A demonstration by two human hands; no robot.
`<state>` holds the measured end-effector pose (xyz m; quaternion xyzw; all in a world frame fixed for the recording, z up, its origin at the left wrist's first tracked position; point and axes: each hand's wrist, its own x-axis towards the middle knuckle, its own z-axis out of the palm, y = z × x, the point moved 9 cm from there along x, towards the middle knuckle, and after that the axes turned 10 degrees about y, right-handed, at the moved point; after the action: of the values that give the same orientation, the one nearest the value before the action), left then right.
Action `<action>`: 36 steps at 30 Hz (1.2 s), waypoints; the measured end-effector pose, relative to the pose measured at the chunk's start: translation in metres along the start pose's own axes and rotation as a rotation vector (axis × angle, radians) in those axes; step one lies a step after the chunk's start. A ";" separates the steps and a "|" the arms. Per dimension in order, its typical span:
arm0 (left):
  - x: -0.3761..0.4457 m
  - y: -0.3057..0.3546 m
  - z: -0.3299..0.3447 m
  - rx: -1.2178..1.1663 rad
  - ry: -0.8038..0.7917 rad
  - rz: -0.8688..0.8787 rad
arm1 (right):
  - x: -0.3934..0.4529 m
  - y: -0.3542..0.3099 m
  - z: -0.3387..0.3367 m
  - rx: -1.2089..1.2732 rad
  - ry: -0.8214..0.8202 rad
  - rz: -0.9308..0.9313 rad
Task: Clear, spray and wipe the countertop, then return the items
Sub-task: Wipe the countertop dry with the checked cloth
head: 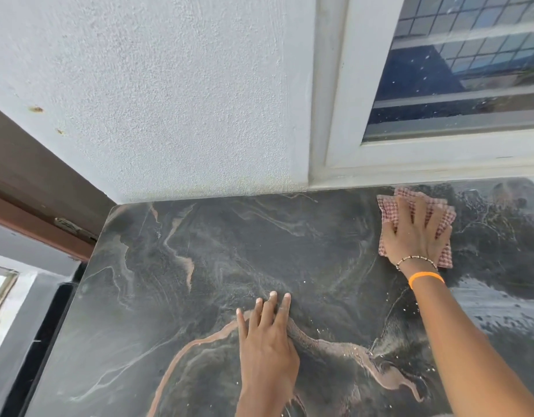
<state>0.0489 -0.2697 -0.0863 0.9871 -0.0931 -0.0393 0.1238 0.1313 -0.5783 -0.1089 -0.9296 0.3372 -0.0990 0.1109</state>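
Head view: right hand (pixel 417 233) presses a checked cloth (pixel 389 212) flat-fingered on the dark tabletop (pixel 199 251); left hand (pixel 267 335) rests released.

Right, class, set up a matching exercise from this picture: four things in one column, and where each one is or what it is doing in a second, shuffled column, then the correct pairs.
Things:
1. red-and-white checked cloth
2. left hand
3. orange wristband
4. white-framed window

Places or states:
A. resting flat on the dark veined stone countertop, holding nothing
B. on the wall above the countertop's far right
C. pressed under the right hand near the back edge
D. around the right wrist

Pairs: 1-C, 2-A, 3-D, 4-B
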 end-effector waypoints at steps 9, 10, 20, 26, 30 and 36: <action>-0.001 -0.005 0.003 0.000 0.024 -0.033 | -0.123 -0.149 0.035 0.014 -0.111 -0.532; -0.002 -0.002 0.001 -0.011 0.040 -0.037 | -0.125 -0.166 0.039 0.024 -0.134 -0.604; -0.024 0.004 0.012 -0.110 0.128 -0.093 | 0.003 -0.018 0.011 -0.020 -0.027 -0.238; -0.023 0.002 0.009 -0.168 0.141 -0.098 | -0.029 0.067 -0.013 -0.057 -0.009 0.015; -0.026 -0.003 0.002 -0.265 0.164 -0.129 | -0.066 0.027 -0.002 -0.083 -0.076 -0.037; -0.048 -0.021 -0.021 -0.287 0.331 -0.181 | -0.095 -0.119 0.026 0.016 -0.139 -0.333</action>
<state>0.0074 -0.2356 -0.0691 0.9568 0.0240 0.0991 0.2722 0.1386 -0.4243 -0.1121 -0.9763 0.1694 -0.0539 0.1233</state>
